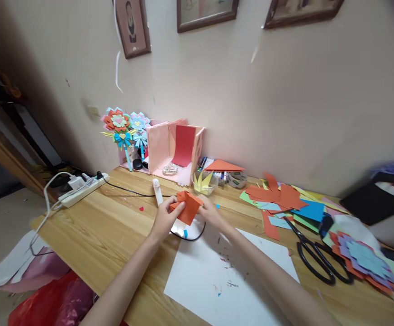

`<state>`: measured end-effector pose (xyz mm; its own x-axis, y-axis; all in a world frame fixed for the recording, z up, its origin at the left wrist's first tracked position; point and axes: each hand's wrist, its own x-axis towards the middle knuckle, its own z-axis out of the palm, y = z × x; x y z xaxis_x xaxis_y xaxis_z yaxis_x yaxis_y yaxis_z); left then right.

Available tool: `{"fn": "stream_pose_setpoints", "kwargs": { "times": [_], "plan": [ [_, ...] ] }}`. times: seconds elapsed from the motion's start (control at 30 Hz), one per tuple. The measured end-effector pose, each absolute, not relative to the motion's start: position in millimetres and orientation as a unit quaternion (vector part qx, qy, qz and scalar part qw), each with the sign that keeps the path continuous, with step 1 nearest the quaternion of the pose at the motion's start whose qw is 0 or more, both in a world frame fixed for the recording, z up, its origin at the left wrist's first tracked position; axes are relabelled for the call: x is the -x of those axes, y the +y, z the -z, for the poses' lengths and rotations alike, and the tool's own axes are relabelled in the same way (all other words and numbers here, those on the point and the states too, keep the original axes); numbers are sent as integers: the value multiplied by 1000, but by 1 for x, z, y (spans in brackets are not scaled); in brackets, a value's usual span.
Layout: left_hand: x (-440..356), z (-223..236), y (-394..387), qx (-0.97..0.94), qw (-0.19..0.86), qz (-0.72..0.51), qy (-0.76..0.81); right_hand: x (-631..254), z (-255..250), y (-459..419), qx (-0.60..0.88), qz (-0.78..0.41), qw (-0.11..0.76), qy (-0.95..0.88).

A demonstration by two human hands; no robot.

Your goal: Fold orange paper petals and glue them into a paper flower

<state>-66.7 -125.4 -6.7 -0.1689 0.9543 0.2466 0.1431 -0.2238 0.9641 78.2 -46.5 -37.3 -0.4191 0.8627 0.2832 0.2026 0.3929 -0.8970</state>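
Note:
A folded orange paper piece [187, 206] is held above the wooden table [115, 226] between both my hands. My left hand [165, 217] pinches its left edge with closed fingers. My right hand [209, 213] grips its right side, fingers curled round it. Just behind the paper stands a white glue bottle [157, 191]. Under my wrists lies a white sheet [224, 276] with small paper scraps on it.
Black scissors [314, 256] lie to the right beside loose coloured paper cut-outs [285, 199] and a layered paper flower [363, 258]. At the back stand paper flowers [124, 127], a pink paper box [174, 149], a clear cup [204, 182] and tape rolls. A power strip [81, 189] sits at the left edge.

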Motion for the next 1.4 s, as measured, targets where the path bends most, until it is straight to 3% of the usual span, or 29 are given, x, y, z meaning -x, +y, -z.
{"fn": "stream_pose_setpoints", "kwargs": {
  "times": [0.17, 0.27, 0.7, 1.1, 1.4],
  "plan": [
    [24, 28, -90, -590, 445, -448, 504, -165, 34, -49, 386, -618, 369, -577],
    [8, 39, -86, -595, 463, -410, 514, -176, 44, -55, 358, -664, 352, -554],
    [15, 52, -94, -624, 485, -330, 515, -169, 57, -63, 372, -620, 345, -598],
    [11, 53, -98, -625, 449, -354, 532, -164, 58, -66, 396, -607, 355, -590],
    [8, 52, -100, -596, 441, -386, 549, -173, 60, -62, 362, -613, 255, -655]
  ]
}}
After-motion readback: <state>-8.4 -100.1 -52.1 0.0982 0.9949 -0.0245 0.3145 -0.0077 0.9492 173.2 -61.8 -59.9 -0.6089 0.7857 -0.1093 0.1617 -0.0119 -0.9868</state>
